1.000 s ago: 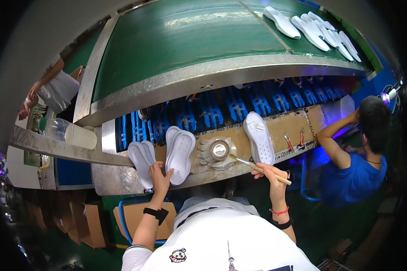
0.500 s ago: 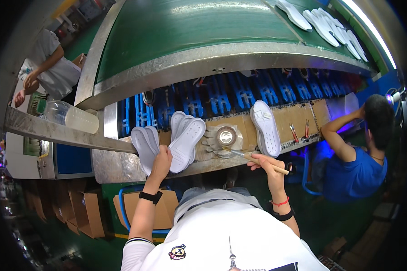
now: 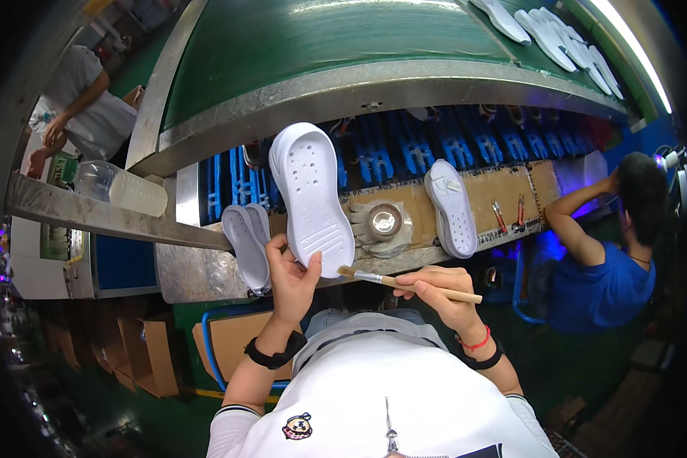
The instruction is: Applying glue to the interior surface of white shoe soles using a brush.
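Over the metal counter (image 3: 195, 275), mid-frame, the left grip (image 3: 291, 282) pinches a white sole (image 3: 313, 187), now lifted within reach of the brush (image 3: 370, 277) the right grip (image 3: 444, 296) clasps.

Your left hand (image 3: 292, 282) holds a shoe sole (image 3: 313, 191) above the table (image 3: 195, 273); your right hand (image 3: 444, 296), to its right, holds a brush (image 3: 404, 285), bristles at the sole's near end. Left of the held sole lie stacked soles (image 3: 246, 248); to its right follow a container (image 3: 385, 220), a second sole stack (image 3: 452, 210) and two hand tools (image 3: 520, 215) on a cardboard sheet (image 3: 485, 191). Behind the table runs a conveyor belt (image 3: 320, 46), bearing further soles (image 3: 553, 42) at right.
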